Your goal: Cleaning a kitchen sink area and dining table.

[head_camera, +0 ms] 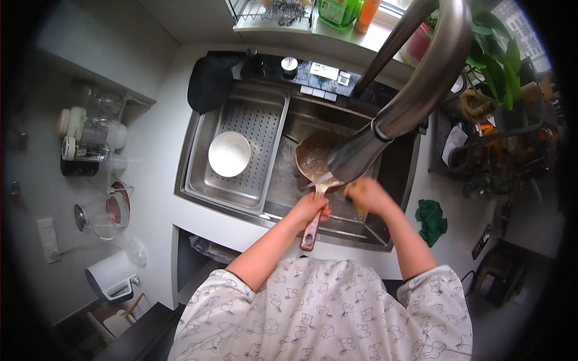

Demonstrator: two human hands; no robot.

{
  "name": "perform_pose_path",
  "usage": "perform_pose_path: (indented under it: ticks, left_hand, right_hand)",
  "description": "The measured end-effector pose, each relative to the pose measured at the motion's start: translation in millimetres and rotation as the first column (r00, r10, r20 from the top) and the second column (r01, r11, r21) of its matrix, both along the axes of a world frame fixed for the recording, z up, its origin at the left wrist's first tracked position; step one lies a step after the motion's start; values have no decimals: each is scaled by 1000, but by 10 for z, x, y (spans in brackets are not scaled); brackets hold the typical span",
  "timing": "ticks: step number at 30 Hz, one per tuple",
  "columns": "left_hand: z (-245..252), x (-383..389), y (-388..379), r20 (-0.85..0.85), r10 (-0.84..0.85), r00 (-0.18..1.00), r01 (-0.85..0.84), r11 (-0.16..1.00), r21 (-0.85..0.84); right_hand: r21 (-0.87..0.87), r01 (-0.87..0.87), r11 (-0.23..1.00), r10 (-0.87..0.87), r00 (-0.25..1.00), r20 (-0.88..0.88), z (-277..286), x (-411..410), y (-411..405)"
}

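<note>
My left hand (310,210) grips the handle (311,232) of a brown pan (311,158), held over the right basin of a stainless-steel sink (293,195). The pan's inside looks wet, and water runs from the faucet head (356,155) near the handle's base. Part of the pan is hidden behind the faucet. Right of the handle, my right hand (368,195) holds a yellow and green sponge (361,205), blurred and partly covered by the fingers.
A white bowl (229,154) sits in the perforated steel tray (257,180) at the sink's left. A green cloth (431,222) lies on the right counter. The curved faucet neck (433,85) arches over the sink. Green bottles and a potted plant (496,58) stand behind.
</note>
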State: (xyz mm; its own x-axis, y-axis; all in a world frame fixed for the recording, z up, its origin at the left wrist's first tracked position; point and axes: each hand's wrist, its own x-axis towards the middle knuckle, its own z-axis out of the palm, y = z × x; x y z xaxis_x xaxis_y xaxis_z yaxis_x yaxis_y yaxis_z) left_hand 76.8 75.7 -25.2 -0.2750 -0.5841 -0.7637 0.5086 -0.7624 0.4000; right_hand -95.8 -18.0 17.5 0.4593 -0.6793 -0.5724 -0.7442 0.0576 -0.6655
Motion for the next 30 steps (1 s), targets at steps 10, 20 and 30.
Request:
perform_pose_path:
  ticks: [10,20,30]
  left_hand:
    - [512,478,13,98,-284,954,282,959,33]
    - [173,344,-289,347,-447,825,485,874,-25]
    - [-426,266,-536,403,-537,741,637,752,-168]
  right_hand:
    - [562,598,572,-809,527,262,191,658,-1380]
    - [223,501,836,-544,703,458,37,127,-1038]
    - [-404,486,775,-555,829,-70,-462,-598,-191]
